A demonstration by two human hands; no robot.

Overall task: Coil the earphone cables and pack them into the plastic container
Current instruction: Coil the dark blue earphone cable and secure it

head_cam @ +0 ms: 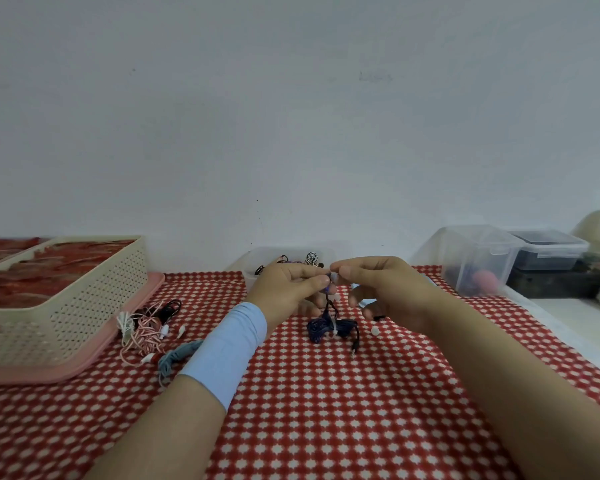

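**Coiling of one earphone set in hand, packing not yet done**

Table (326, 410), under a red-and-white cloth, carries everything. At its left edge a cream basket (84, 306) sits on a pink tray (94, 355). The plastic container (264, 252) stands at the far edge, just behind the hands, with a few coiled sets already inside. A loose pile of earphones (146, 334) waits beside the tray.

Left hand (288, 289) and right hand (388, 289) meet fingertip to fingertip above the middle of the table. Each grip is a closed thumb-and-finger pinch on the top of the dark blue earphone cable (326, 327). From that pinch the cable drops straight down to a loose bundle resting on the cloth directly below, its jack plug (353, 350) trailing toward the near edge.

The step looks like gathering or winding this cable. The next move likely calls for taking up the slack into even loops, tucking in the plug, then lifting the bundle over the container's near wall.
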